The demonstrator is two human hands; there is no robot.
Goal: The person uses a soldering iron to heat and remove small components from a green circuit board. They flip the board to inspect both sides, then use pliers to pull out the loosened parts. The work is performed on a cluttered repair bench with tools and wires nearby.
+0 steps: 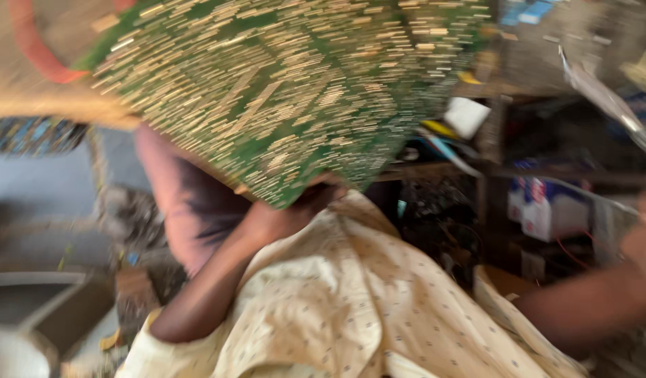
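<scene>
Cream patterned sleeves [351, 308] are filling the lower view. Left hand [288, 213] is gripping the lower edge of a green circuit board [281, 91], held raised upper left; right hand [641, 241] is blurring at the right edge, grip unclear.

Large green circuit board with gold traces [281, 91]: motion-blurred, cut by top edge, hiding left hand [295, 210] fingers. Right hand [644, 238]: blurred, cut by right edge.
</scene>
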